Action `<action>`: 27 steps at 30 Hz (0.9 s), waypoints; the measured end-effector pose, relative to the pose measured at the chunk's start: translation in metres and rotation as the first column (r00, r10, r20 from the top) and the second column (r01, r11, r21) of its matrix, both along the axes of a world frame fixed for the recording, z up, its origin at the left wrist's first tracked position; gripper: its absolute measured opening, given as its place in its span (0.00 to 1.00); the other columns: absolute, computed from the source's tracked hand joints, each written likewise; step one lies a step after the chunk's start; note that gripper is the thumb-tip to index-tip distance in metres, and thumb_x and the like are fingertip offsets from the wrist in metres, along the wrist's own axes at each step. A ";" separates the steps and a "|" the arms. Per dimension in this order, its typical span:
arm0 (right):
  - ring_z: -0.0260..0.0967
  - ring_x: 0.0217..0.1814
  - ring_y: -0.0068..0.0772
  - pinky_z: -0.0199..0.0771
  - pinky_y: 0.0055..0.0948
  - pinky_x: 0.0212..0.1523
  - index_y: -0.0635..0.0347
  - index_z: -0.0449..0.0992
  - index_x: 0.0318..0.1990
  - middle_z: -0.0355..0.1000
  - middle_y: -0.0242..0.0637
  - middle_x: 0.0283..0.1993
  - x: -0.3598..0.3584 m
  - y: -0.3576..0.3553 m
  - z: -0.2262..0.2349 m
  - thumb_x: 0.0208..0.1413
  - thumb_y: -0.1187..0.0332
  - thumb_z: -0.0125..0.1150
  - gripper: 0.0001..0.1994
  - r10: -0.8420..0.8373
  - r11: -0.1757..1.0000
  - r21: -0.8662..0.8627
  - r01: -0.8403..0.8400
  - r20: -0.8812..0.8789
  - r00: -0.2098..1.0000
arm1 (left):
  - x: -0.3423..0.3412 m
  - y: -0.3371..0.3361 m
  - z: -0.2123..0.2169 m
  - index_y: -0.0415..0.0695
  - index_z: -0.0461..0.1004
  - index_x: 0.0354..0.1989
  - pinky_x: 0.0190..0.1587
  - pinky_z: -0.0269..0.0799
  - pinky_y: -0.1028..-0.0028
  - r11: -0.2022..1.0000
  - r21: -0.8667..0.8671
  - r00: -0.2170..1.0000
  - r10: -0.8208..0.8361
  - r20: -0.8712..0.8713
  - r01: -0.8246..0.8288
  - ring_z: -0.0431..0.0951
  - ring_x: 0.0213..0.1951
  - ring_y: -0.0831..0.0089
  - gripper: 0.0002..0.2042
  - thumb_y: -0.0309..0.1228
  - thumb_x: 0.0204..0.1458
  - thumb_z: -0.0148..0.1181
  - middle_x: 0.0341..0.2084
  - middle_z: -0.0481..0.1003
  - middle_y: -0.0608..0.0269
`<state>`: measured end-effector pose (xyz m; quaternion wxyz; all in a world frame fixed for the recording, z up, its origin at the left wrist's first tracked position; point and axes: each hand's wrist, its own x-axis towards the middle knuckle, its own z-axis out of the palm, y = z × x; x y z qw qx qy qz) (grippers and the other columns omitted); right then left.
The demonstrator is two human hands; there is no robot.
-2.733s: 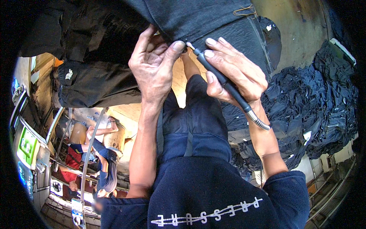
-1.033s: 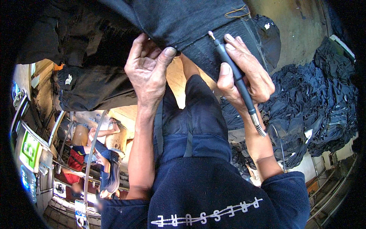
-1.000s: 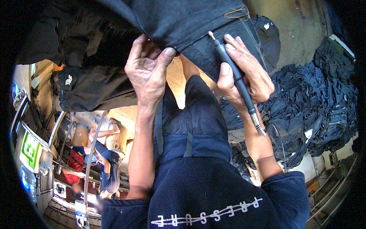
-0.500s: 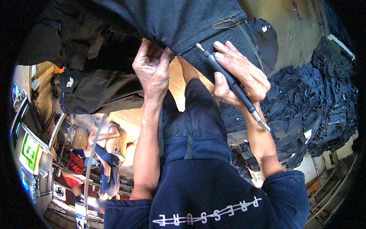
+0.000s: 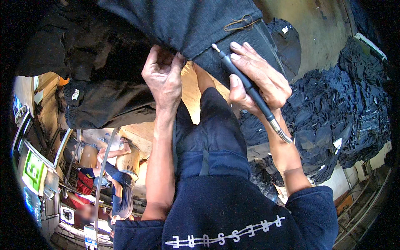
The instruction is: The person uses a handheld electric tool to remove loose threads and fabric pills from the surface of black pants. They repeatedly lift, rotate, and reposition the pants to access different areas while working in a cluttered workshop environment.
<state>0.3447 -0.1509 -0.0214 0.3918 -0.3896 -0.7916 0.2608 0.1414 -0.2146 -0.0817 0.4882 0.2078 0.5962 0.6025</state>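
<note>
My left hand (image 5: 163,79) pinches the lower edge of a dark blue denim garment (image 5: 179,27), its fingertips partly hidden by the cloth. In my right hand (image 5: 266,79) is a slim black rotary handpiece (image 5: 249,86), gripped like a pen, with a small rounded bit at its upper end and a metal spring sleeve at the lower one. The bit lies over a dark flat panel (image 5: 260,41) beside the garment's seam; whether it touches cannot be told. A loop of brown thread (image 5: 241,23) rests on the cloth above.
Big heaps of dark garments (image 5: 325,112) fill the right side. More black garments (image 5: 112,102) hang over the left, one with a white mark. Other people (image 5: 121,183) are at lower left, near a metal pole (image 5: 101,175). A brown floor (image 5: 321,33) shows at upper right.
The garment, both hands and the handpiece have shifted slightly left in the picture. Both grips stay the same. An orange speck by my left fingertips no longer shows.
</note>
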 end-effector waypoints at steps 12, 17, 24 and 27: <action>0.87 0.54 0.57 0.84 0.55 0.62 0.76 0.85 0.46 0.85 0.57 0.42 -0.001 0.002 0.003 0.55 0.74 0.69 0.14 0.074 0.997 -0.014 -0.074 0.006 0.997 | 0.001 0.003 -0.002 0.33 0.75 0.50 0.51 0.80 0.75 1.000 0.005 1.000 -0.003 -0.010 0.003 0.82 0.43 0.77 0.10 0.16 0.62 0.68 0.41 0.82 0.59; 0.87 0.52 0.52 0.86 0.52 0.61 0.71 0.87 0.45 0.86 0.50 0.42 -0.002 0.002 0.003 0.51 0.75 0.71 0.13 0.018 1.000 -0.016 -0.018 0.006 1.000 | 0.002 0.005 0.001 0.34 0.75 0.50 0.51 0.80 0.74 1.000 -0.014 1.000 -0.012 -0.026 0.012 0.82 0.44 0.76 0.10 0.16 0.62 0.68 0.42 0.83 0.60; 0.88 0.50 0.50 0.87 0.51 0.60 0.69 0.87 0.44 0.86 0.47 0.41 -0.001 0.002 -0.002 0.49 0.75 0.72 0.13 -0.025 1.000 -0.002 0.025 0.001 1.000 | 0.004 0.006 -0.001 0.34 0.75 0.51 0.51 0.80 0.73 1.000 -0.024 1.000 0.010 -0.019 -0.011 0.82 0.45 0.76 0.10 0.15 0.63 0.65 0.42 0.82 0.60; 0.88 0.51 0.50 0.87 0.51 0.60 0.69 0.87 0.44 0.86 0.47 0.40 -0.001 0.002 -0.005 0.49 0.75 0.72 0.13 -0.043 0.999 0.009 0.043 -0.012 0.999 | 0.003 0.006 -0.001 0.34 0.75 0.51 0.51 0.80 0.73 0.999 -0.041 1.000 0.014 -0.024 -0.015 0.82 0.45 0.76 0.11 0.14 0.63 0.65 0.42 0.82 0.61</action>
